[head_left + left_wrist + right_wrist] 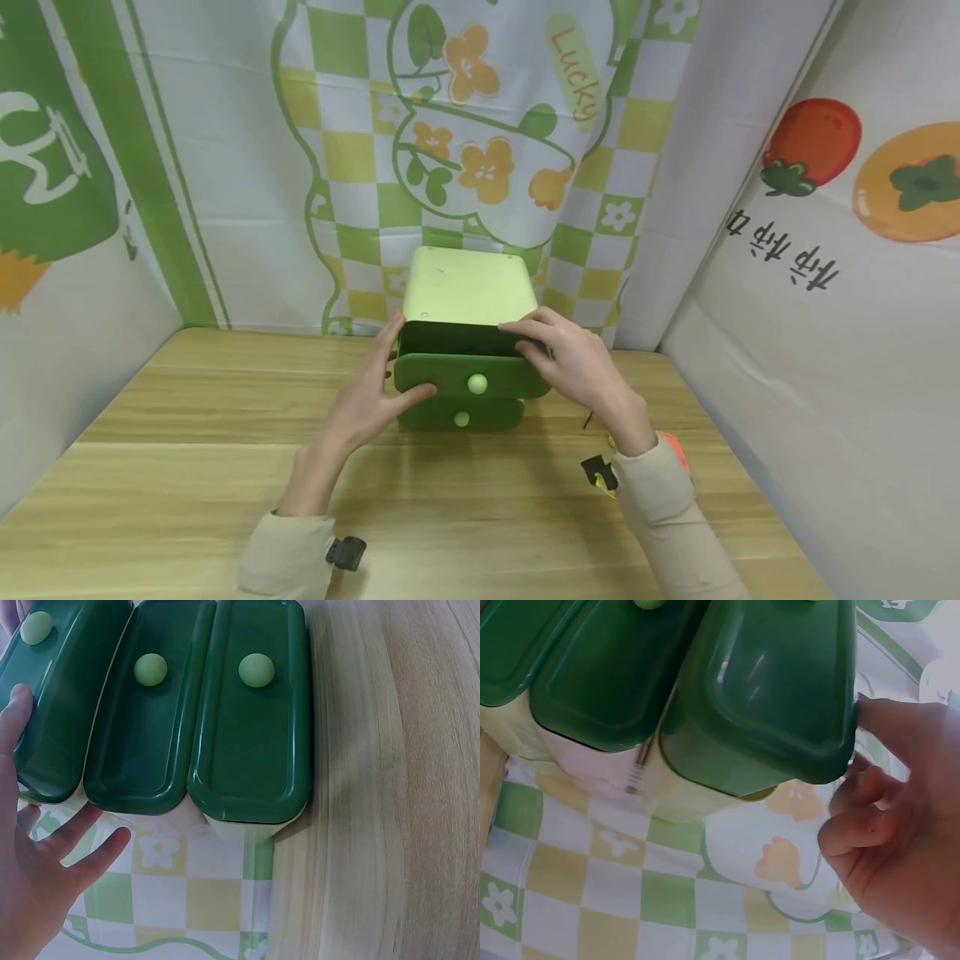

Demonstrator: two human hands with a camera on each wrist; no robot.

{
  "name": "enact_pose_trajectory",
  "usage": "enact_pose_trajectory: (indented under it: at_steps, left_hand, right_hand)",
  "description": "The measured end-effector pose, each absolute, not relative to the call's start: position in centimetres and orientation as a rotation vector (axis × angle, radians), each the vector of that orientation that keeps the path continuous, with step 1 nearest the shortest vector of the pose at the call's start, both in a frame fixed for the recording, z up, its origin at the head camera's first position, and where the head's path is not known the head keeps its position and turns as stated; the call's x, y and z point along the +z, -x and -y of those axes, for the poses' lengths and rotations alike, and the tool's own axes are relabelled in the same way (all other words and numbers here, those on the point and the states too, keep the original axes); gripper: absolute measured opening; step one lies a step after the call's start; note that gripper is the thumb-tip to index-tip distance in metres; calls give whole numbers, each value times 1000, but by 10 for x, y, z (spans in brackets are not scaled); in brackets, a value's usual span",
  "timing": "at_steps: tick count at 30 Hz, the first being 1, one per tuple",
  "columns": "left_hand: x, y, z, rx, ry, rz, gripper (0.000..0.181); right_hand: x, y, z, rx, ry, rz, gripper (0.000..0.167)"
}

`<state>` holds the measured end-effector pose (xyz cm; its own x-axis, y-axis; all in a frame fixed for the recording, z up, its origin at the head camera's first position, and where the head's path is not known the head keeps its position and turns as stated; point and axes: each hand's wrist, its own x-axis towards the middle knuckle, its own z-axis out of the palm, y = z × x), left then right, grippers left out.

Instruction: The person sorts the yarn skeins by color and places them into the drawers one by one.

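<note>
OK so going left to right: your left hand (367, 400) is spread wide, thumb lying over the near left end of the top drawer (446, 372), the other fingers fairly straight along the left side of the cabinet (471, 287). I wouldn't call that a grip.

Just right of that hand is the drawer itself, and it's sitting proud of the cabinet, with a dark gap behind its front. Its long axis runs crosswise, basically from one hand to the other, so my read is that its sliding line cuts straight between them, toward and away from you. The knob (477, 383) sits between your hands, and the lower drawer (495, 415) is below.

Your right hand (573, 354) is at the other end, up at the gap. It's the nearer one to the opening, while the left is nearer the front face. Fingers are bent, thumb and index close together, but I can't tell whether they're pinching the rim.

Farther right, a dark object (598, 472) lies on the counter (187, 433), by your right cuff.
</note>
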<state>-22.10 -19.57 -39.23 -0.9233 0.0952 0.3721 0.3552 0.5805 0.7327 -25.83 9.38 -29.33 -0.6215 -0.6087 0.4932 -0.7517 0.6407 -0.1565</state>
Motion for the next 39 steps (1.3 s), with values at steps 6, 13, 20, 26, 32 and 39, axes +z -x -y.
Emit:
enact_pose_trajectory:
  at_steps: [6,13,20,26,32,39]
  left_hand:
    - [-393,221,196,-1263,375,2515,104]
    - [-392,222,194,-1253,383,2525,104]
    - [-393,220,196,-1301,357,2517,102]
    - [-394,222,196,-1283,380,2511,102]
    - [-394,222,196,-1271,373,2521,102]
    - [-394,222,196,-1281,371,2512,102]
  right_hand:
    - [-298,261,-98,580,-1033,2405,27]
    - [-302,263,-109,609,-962,2400,27]
    - [-305,268,-125,612,-883,2421,27]
    - [-310,274,-141,584,-824,2429,26]
    - [-317,282,-155,577,-790,2480,27]
    - [-329,295,-171,573,-745,2593,33]
